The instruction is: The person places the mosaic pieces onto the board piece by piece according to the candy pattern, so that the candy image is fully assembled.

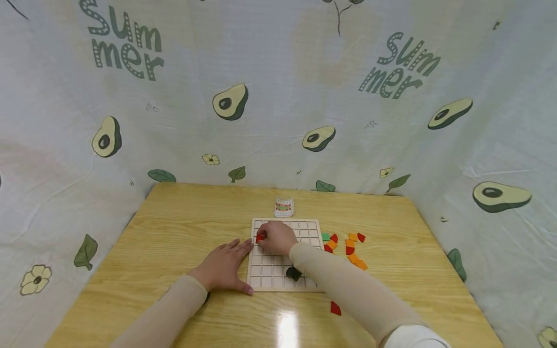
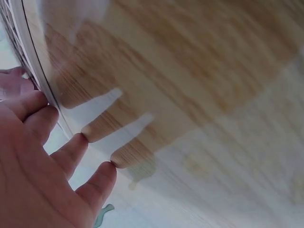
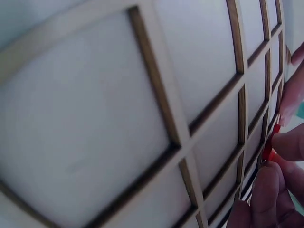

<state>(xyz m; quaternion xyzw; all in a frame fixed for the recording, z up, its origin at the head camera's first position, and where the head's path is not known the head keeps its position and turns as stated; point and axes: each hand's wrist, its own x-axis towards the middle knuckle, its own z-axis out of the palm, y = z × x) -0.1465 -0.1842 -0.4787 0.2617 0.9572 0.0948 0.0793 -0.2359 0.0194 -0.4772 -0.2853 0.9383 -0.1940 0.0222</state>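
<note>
A square wooden grid board (image 1: 267,271) with raised dividers lies on the table. Over its upper left cells my right hand (image 1: 278,238) pinches a small red piece (image 1: 259,238) between thumb and fingers. In the right wrist view that red piece (image 3: 271,143) sits right at the dividers near the board's edge. My left hand (image 1: 226,266) lies spread along the board's left edge, fingertips on the table and at the rim, holding nothing. The left wrist view shows its fingers (image 2: 97,187) straight and apart on the glossy wood.
Right of the board lie several loose pieces: a green square (image 1: 325,237), orange pieces (image 1: 353,237) and red quarter-rounds (image 1: 361,237). Another red quarter-round (image 1: 335,308) lies nearer the front. A patterned card (image 1: 284,207) rests behind the board. A printed curtain (image 1: 270,63) surrounds the table (image 1: 196,212).
</note>
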